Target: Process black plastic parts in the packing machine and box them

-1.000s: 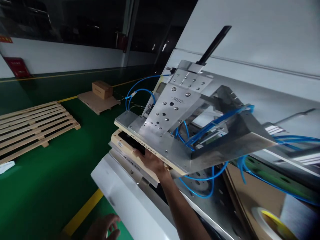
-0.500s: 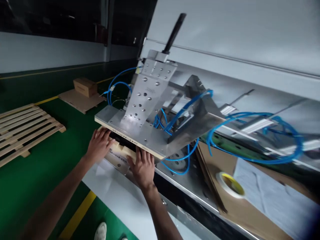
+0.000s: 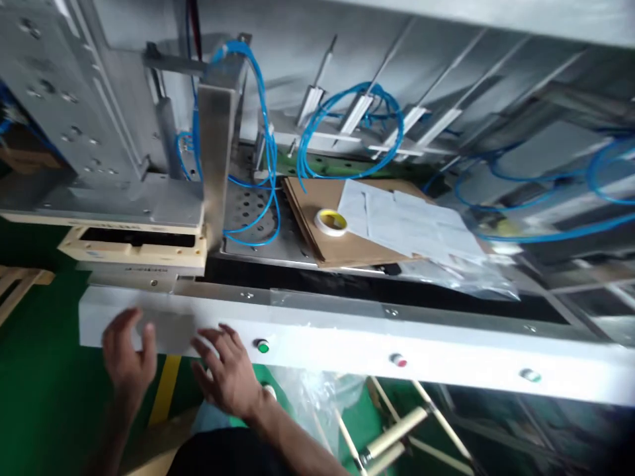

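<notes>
Cream block (image 3: pixel 112 252) sits beyond our hands, to our left. Nearest us, our left hand (image 3: pixel 129 354) is open, its thumb well apart from loosely bent fingers; our right hand (image 3: pixel 228 367) is open too, fingers spread and curved. We see nothing held in either, and cannot tell whether they touch the white front panel (image 3: pixel 327 330) behind them. On that panel, a green button (image 3: pixel 262 346) lies near our right hand. Past the panel, the block lies directly beneath a metal plate (image 3: pixel 173 200). Off to the right, a tape roll (image 3: pixel 333 231) rests on cardboard (image 3: pixel 347 254), with coiled blue hose (image 3: pixel 399 129) beyond.
</notes>
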The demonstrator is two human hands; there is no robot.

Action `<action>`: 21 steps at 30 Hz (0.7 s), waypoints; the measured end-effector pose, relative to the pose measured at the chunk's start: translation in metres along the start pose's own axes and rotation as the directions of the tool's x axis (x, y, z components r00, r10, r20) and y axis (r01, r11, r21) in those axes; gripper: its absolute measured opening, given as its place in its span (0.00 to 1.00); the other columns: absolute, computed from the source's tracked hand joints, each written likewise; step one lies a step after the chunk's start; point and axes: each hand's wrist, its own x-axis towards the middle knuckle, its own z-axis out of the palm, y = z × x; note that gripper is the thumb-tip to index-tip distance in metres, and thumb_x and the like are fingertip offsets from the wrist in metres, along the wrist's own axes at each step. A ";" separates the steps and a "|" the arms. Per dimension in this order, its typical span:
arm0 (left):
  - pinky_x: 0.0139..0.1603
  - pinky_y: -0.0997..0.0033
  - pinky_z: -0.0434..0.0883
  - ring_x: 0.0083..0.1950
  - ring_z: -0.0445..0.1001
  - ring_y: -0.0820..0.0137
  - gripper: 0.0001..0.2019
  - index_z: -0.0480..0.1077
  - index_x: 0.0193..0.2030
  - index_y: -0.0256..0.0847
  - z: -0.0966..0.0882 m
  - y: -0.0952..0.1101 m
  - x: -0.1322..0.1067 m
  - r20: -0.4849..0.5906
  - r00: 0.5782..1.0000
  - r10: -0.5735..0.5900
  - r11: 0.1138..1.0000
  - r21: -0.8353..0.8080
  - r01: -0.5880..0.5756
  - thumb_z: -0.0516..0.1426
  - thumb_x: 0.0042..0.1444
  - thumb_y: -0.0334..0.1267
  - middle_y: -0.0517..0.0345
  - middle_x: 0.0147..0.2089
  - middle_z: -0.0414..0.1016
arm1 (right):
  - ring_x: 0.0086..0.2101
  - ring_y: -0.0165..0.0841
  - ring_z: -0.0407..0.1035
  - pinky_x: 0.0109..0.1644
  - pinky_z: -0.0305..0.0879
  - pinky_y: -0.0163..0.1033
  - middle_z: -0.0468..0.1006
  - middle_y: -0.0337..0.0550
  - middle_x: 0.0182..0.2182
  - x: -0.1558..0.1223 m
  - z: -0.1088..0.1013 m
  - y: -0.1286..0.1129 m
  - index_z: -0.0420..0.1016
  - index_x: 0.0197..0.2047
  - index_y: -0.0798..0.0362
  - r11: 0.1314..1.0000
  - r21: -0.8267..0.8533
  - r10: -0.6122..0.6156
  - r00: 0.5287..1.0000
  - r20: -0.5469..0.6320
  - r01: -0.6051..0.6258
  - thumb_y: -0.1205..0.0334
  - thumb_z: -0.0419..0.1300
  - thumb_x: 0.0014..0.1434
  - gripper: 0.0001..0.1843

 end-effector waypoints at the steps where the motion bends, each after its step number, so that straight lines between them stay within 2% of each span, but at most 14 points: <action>1: 0.62 0.51 0.72 0.60 0.75 0.53 0.16 0.70 0.62 0.36 0.004 0.021 -0.029 0.042 0.998 0.047 0.997 -0.062 -0.044 0.58 0.69 0.37 0.38 0.56 0.77 | 0.50 0.39 0.76 0.61 0.71 0.51 0.82 0.52 0.52 -0.030 -0.008 -0.006 0.68 0.66 0.52 0.998 0.058 -0.019 1.000 0.016 0.018 0.65 0.56 0.69 0.23; 3: 0.60 0.55 0.73 0.60 0.76 0.55 0.14 0.71 0.60 0.38 0.015 0.066 -0.076 0.176 0.971 0.160 0.980 -0.149 -0.134 0.58 0.70 0.35 0.42 0.55 0.78 | 0.42 0.38 0.76 0.49 0.74 0.48 0.83 0.48 0.45 -0.085 -0.026 -0.009 0.69 0.64 0.52 0.992 0.128 -0.007 1.000 0.001 0.007 0.71 0.54 0.66 0.24; 4: 0.62 0.55 0.73 0.61 0.75 0.55 0.15 0.71 0.62 0.39 0.021 0.088 -0.093 0.233 0.945 0.231 0.965 -0.179 -0.192 0.57 0.70 0.35 0.43 0.57 0.78 | 0.38 0.37 0.75 0.45 0.74 0.46 0.83 0.46 0.41 -0.109 -0.036 -0.005 0.70 0.62 0.51 0.990 0.136 0.031 0.999 -0.043 -0.025 0.74 0.53 0.65 0.24; 6: 0.64 0.55 0.71 0.65 0.74 0.55 0.20 0.67 0.68 0.39 0.033 0.123 -0.114 0.296 0.893 0.339 0.935 -0.207 -0.287 0.56 0.71 0.34 0.43 0.61 0.77 | 0.35 0.35 0.74 0.40 0.72 0.43 0.81 0.44 0.36 -0.151 -0.058 0.013 0.73 0.57 0.50 0.984 0.099 0.164 0.968 -0.188 -0.147 0.75 0.53 0.65 0.21; 7: 0.66 0.54 0.71 0.66 0.73 0.55 0.24 0.63 0.72 0.39 0.038 0.136 -0.120 0.313 0.875 0.369 0.926 -0.207 -0.317 0.56 0.71 0.34 0.43 0.63 0.76 | 0.34 0.35 0.74 0.39 0.71 0.42 0.80 0.44 0.35 -0.170 -0.070 0.026 0.75 0.55 0.50 0.971 0.053 0.239 0.930 -0.278 -0.233 0.74 0.54 0.66 0.19; 9: 0.67 0.52 0.70 0.68 0.72 0.54 0.31 0.56 0.78 0.39 0.042 0.155 -0.128 0.325 0.864 0.384 0.923 -0.168 -0.347 0.57 0.71 0.34 0.43 0.66 0.74 | 0.36 0.36 0.75 0.41 0.73 0.42 0.80 0.44 0.35 -0.206 -0.099 0.056 0.78 0.50 0.49 0.894 -0.076 0.364 0.814 -0.453 -0.442 0.69 0.56 0.68 0.12; 11: 0.67 0.50 0.71 0.67 0.73 0.52 0.36 0.51 0.80 0.42 0.044 0.164 -0.137 0.310 0.875 0.371 0.928 -0.095 -0.360 0.59 0.70 0.35 0.43 0.68 0.73 | 0.38 0.39 0.75 0.45 0.74 0.45 0.80 0.46 0.37 -0.244 -0.134 0.090 0.80 0.47 0.49 0.751 -0.181 0.429 0.678 -0.597 -0.635 0.61 0.58 0.69 0.09; 14: 0.65 0.47 0.73 0.65 0.74 0.47 0.41 0.48 0.81 0.44 0.049 0.169 -0.151 0.274 0.909 0.313 0.946 -0.010 -0.323 0.63 0.67 0.37 0.40 0.71 0.70 | 0.44 0.44 0.75 0.52 0.74 0.51 0.81 0.52 0.42 -0.306 -0.194 0.142 0.80 0.50 0.53 0.550 -0.193 0.453 0.484 -0.748 -0.813 0.52 0.57 0.69 0.16; 17: 0.63 0.43 0.74 0.64 0.75 0.44 0.40 0.50 0.81 0.46 0.053 0.171 -0.165 0.270 0.918 0.290 0.953 0.007 -0.303 0.63 0.67 0.39 0.40 0.73 0.66 | 0.50 0.50 0.73 0.56 0.71 0.58 0.79 0.63 0.50 -0.363 -0.252 0.191 0.76 0.58 0.61 0.394 -0.119 0.448 0.304 -0.841 -0.912 0.49 0.55 0.68 0.26; 19: 0.61 0.43 0.76 0.64 0.75 0.42 0.39 0.51 0.81 0.45 0.054 0.172 -0.172 0.269 0.922 0.280 0.956 0.015 -0.294 0.62 0.68 0.41 0.39 0.74 0.65 | 0.54 0.52 0.71 0.60 0.69 0.60 0.76 0.68 0.54 -0.391 -0.281 0.220 0.72 0.62 0.65 0.336 -0.070 0.451 0.226 -0.863 -0.939 0.49 0.54 0.67 0.31; 21: 0.57 0.44 0.77 0.63 0.75 0.42 0.38 0.51 0.80 0.43 0.054 0.174 -0.176 0.262 0.927 0.270 0.955 0.045 -0.292 0.61 0.69 0.42 0.37 0.74 0.65 | 0.55 0.51 0.70 0.61 0.68 0.58 0.75 0.69 0.57 -0.408 -0.302 0.243 0.71 0.64 0.66 0.319 -0.034 0.461 0.187 -0.867 -0.947 0.49 0.53 0.65 0.33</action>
